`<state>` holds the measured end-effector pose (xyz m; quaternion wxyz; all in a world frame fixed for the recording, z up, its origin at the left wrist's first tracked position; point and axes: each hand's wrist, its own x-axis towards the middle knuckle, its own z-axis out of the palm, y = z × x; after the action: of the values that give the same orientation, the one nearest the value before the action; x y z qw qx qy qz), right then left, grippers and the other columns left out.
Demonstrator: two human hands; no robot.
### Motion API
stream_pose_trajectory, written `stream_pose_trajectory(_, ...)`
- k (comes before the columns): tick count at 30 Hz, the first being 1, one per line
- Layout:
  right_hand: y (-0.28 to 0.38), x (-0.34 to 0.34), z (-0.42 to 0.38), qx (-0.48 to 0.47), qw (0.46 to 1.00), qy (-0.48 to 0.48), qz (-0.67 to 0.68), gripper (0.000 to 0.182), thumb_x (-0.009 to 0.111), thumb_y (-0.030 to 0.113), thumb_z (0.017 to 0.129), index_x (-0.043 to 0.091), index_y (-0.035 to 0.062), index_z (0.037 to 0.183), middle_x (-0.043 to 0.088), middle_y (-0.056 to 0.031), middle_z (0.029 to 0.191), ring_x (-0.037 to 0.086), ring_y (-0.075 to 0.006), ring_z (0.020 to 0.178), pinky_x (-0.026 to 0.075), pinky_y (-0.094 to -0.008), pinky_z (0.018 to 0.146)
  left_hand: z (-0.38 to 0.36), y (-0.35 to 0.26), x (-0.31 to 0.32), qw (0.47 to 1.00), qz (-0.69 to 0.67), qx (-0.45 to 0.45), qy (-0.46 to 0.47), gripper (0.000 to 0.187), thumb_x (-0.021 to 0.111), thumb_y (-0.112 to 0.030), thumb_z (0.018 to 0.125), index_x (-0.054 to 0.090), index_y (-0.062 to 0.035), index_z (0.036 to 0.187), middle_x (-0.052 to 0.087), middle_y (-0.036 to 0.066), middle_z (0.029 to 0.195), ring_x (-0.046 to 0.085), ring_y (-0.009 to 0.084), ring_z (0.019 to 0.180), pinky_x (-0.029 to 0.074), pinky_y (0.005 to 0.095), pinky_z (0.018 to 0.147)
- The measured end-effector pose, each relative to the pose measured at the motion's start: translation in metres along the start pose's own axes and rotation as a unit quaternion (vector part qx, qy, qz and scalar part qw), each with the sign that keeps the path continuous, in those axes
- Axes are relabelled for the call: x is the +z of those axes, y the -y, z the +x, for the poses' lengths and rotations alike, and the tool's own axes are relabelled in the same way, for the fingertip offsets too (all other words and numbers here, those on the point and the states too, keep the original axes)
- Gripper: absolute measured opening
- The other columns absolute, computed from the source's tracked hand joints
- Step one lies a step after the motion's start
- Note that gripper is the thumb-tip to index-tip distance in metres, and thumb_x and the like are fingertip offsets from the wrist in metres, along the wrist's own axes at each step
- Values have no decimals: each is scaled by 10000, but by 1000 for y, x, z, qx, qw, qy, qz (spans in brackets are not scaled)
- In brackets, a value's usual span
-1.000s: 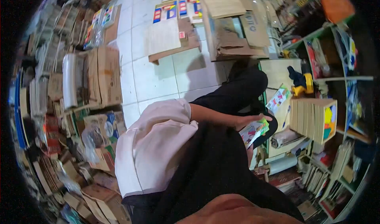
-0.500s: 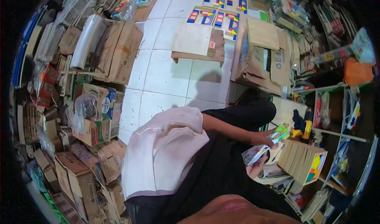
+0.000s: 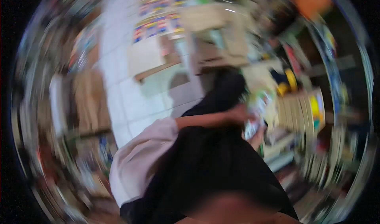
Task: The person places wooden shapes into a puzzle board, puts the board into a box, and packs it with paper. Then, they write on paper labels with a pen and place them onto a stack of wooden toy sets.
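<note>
A green-and-white packet (image 3: 262, 101), blurred by motion, is between my two hands at the right of the view. My left hand (image 3: 238, 114), at the end of the arm with the white sleeve, is closed on its near side. Below it, my right hand (image 3: 257, 138) grips the packet's lower white end. The print on the packet is too smeared to read. Close to the packet on the right is a row of light wooden boards or boxes (image 3: 295, 111). A yellow-and-black tool-like object (image 3: 285, 82) lies above that row.
A low wooden table (image 3: 148, 57) stands on the white tiled floor (image 3: 118, 85). Colourful block sets (image 3: 158, 26) lie behind it. Cardboard boxes (image 3: 215, 45) stand beyond my knee. Shelves with an orange item (image 3: 312, 4) line the right; stacked boxes (image 3: 91, 101) fill the left.
The whole view has swung, so the low table and block sets sit further left, and the picture is blurred. Both hands still hold the packet.
</note>
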<state>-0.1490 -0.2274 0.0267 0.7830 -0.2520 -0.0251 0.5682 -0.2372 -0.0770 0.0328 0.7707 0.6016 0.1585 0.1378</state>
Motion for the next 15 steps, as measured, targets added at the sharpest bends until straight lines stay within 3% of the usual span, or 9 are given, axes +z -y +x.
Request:
stream_pose_trajectory(1,-5,50,-5,-39,981,-167,-88,447,487,216,892,350,53,1284,509,-138,1174,535,-226,1025,469,-382,845,-15,-42,-1,966,-255,-35,-8,595,710,-237,698,421,4,1159,550,91,1031,550,194,916,456,348,823)
stream_pose_trajectory(2,-8,56,-1,-109,985,-100,-85,458,499,149,879,335,58,1297,500,-143,1185,524,-242,1050,433,-399,902,-8,-28,-2,939,-334,80,-6,567,691,-200,701,412,-6,1154,526,98,1052,538,209,961,448,371,845)
stream_pose_trajectory(3,-9,57,-1,-114,977,-134,-117,457,500,118,870,336,62,1294,497,-140,1186,521,-242,1056,430,-402,908,-2,-38,2,919,-360,159,12,598,670,-171,711,353,-54,1204,491,116,1099,507,242,1024,432,386,878)
stream_pose_trajectory(4,-9,57,1,-109,970,-163,-145,460,501,88,862,338,67,1291,494,-136,1187,518,-242,1063,426,-406,913,0,-66,14,912,-336,233,-19,623,658,-178,726,298,-138,1233,428,135,1181,460,269,1088,404,427,919)
stream_pose_trajectory(6,-10,63,-4,-105,982,-157,0,447,500,52,850,348,64,1270,495,-126,1181,526,-241,1060,453,-403,890,11,-62,16,898,-352,263,-30,576,645,-237,744,331,-244,1227,347,155,1289,407,337,1153,347,532,966)
stream_pose_trajectory(8,0,62,-14,-36,987,-153,-40,421,485,34,848,358,62,1249,502,-124,1168,535,-242,1052,479,-386,859,23,-54,16,905,-362,213,-64,527,622,-247,760,340,-224,1205,347,166,1289,377,357,1177,331,556,967)
stream_pose_trajectory(12,52,54,-13,-140,956,-168,-195,429,482,-22,823,370,60,1229,532,-140,1117,604,-249,912,567,-374,569,48,-51,14,916,-321,239,29,790,608,-399,778,103,-266,1371,249,175,1374,273,332,1263,251,519,1007)
stream_pose_trajectory(13,80,65,-14,-181,933,-206,-232,423,482,-28,822,379,53,1223,535,-136,1117,597,-246,928,563,-377,626,51,-54,16,923,-300,237,49,908,577,-480,780,-44,-250,1401,159,161,1425,196,321,1303,189,516,1027)
stream_pose_trajectory(15,141,67,-6,-300,883,-253,-258,396,484,-38,818,407,34,1200,542,-113,1121,571,-233,980,521,-370,795,66,-57,14,937,-267,221,48,885,544,-520,787,-33,-254,1403,151,155,1431,178,329,1310,196,531,1018)
